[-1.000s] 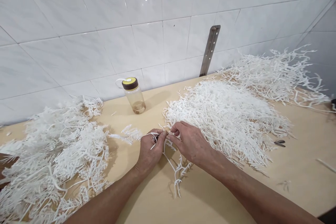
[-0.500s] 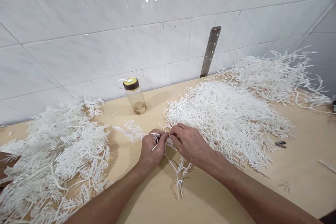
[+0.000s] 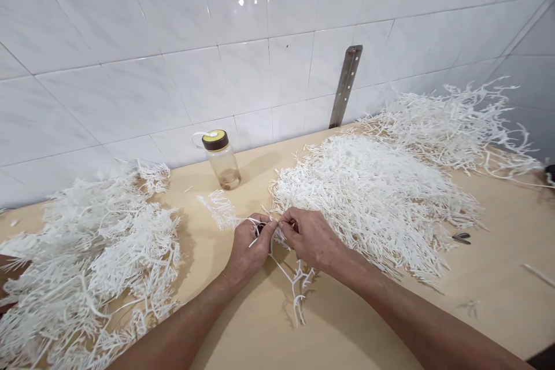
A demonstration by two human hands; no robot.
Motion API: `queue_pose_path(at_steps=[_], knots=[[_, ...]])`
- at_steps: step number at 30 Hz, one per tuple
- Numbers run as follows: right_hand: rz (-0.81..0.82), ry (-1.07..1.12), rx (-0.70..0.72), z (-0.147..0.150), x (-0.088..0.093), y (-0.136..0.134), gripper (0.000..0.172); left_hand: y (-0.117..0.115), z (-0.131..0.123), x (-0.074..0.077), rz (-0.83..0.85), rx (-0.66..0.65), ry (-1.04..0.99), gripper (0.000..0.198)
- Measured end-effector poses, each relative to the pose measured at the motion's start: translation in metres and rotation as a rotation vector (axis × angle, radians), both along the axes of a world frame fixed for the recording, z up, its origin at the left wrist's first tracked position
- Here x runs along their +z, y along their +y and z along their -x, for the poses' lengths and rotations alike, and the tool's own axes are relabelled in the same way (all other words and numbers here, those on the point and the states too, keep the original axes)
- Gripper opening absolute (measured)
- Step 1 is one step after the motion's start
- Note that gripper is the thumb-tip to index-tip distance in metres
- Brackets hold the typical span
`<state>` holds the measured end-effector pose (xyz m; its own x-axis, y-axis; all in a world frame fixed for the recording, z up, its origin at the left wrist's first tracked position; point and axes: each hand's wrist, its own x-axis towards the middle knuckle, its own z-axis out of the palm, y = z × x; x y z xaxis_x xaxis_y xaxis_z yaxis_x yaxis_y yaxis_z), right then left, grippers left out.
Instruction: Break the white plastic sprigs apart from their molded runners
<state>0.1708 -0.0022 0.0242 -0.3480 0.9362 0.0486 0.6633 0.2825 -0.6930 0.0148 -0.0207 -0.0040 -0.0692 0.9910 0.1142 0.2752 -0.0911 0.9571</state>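
Both hands meet over the middle of the tan table (image 3: 347,329). My left hand (image 3: 248,248) is closed round a thin white plastic branch (image 3: 219,209) whose feathery end sticks out to the left. My right hand (image 3: 312,238) pinches the same branch just beside the left fingertips. A forked white stem (image 3: 297,286) hangs down from between the hands onto the table. A dark small thing shows inside the left fingers; I cannot make it out.
A big heap of white branches (image 3: 373,196) lies right of the hands, another heap (image 3: 87,260) on the left. A capped clear bottle (image 3: 222,159) stands by the tiled wall. Small dark scissors (image 3: 462,237) lie at the right. A metal bracket (image 3: 346,85) leans on the wall.
The feathery end of the held branch has swung up and away from me, from pointing left to pointing up-left. Both hands have stayed in place, still pinching.
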Motion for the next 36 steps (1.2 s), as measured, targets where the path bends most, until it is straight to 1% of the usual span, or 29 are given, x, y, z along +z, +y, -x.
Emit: queue_pose_path(at_steps=[4,7,9,12,14,16,19,21,22,24,26,29,31,34,36], knots=[[-0.237,-0.204,0.09,0.001,-0.005,-0.001,0.017,0.0,0.002,0.004,0.031,-0.053,0.095,0.023],[-0.331,-0.337,0.151,0.003,-0.008,-0.002,0.017,0.0,0.003,0.003,0.003,-0.089,0.187,0.02],[-0.342,-0.356,0.138,0.005,-0.008,-0.003,0.018,0.001,0.003,0.001,-0.022,-0.097,0.202,0.02],[-0.271,-0.26,0.044,0.009,-0.007,-0.003,0.016,0.002,0.004,-0.001,-0.058,-0.084,0.167,0.02],[-0.201,-0.181,-0.018,0.011,-0.007,-0.002,0.015,0.001,0.005,0.002,-0.094,-0.078,0.154,0.021],[-0.163,-0.126,-0.051,0.01,-0.006,0.001,0.014,-0.001,0.006,0.005,-0.148,-0.073,0.182,0.021],[-0.184,-0.11,-0.107,0.003,-0.003,0.008,0.015,-0.004,0.007,0.01,-0.289,-0.069,0.302,0.021],[-0.222,-0.128,-0.186,-0.007,0.001,0.014,0.017,-0.005,0.007,0.01,-0.353,-0.076,0.353,0.022],[-0.24,-0.116,-0.237,-0.012,0.004,0.017,0.016,-0.005,0.007,0.008,-0.351,-0.075,0.342,0.023],[-0.246,-0.066,-0.316,-0.022,0.008,0.022,0.011,-0.004,0.006,0.004,-0.277,-0.065,0.251,0.024],[-0.231,-0.017,-0.338,-0.028,0.011,0.024,0.008,-0.002,0.005,0.0,-0.169,-0.047,0.112,0.026],[-0.243,0.013,-0.301,-0.034,0.012,0.024,0.007,0.001,0.003,-0.004,-0.046,-0.048,-0.06,0.03],[-0.305,-0.014,-0.247,-0.036,0.013,0.024,0.006,0.003,0.003,-0.005,-0.009,-0.06,-0.124,0.032],[-0.401,-0.083,-0.186,-0.037,0.014,0.021,0.011,0.004,0.004,-0.004,0.003,-0.059,-0.154,0.033],[-0.381,-0.067,-0.141,-0.034,0.015,0.018,0.017,0.004,0.004,-0.002,-0.009,-0.045,-0.129,0.033]])
